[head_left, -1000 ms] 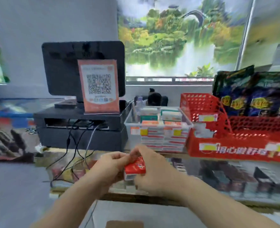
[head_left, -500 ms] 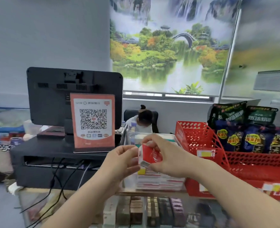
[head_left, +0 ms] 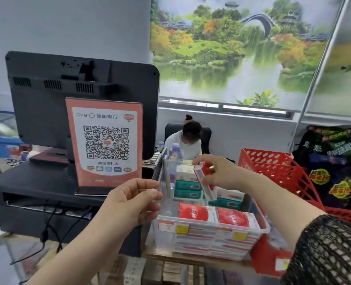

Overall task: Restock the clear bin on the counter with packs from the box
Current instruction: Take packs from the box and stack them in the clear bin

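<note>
Counter stock, as seen from your head camera:

- Your right hand [head_left: 222, 173] – fingers and thumb pinch one red-and-white pack [head_left: 203, 178]. It is held tilted, its lower end pointing down, above the middle of the bin and clear of the packs beneath it.
- Your left hand [head_left: 129, 204] – holds nothing, with its fingers loosely curled. It hangs just beside the bin's left wall; you cannot tell whether the fingertips touch it.
- Clear bin [head_left: 263, 226] – stands on the counter between the black register stand [head_left: 26, 192] and the red basket [head_left: 277, 171]. Yellow price labels are on its front.
- Bin contents: two red packs [head_left: 193, 211] lie flat in the front row on top of stacked layers. Green packs [head_left: 188, 191] are stacked behind them, and white-and-orange packs [head_left: 186, 174] lie further back.
- Orange QR sign [head_left: 106, 145] – upright on the register stand, in front of the monitor [head_left: 67, 85], whose back faces you.
- Dark snack bags [head_left: 335, 161] – upright behind the red basket at far right.
- Cables [head_left: 51, 223] – hang down the front of the stand.
- A seated person in white [head_left: 188, 140] – behind the counter, beyond the bin.
- Landscape mural [head_left: 232, 48] – on the back wall.
</note>
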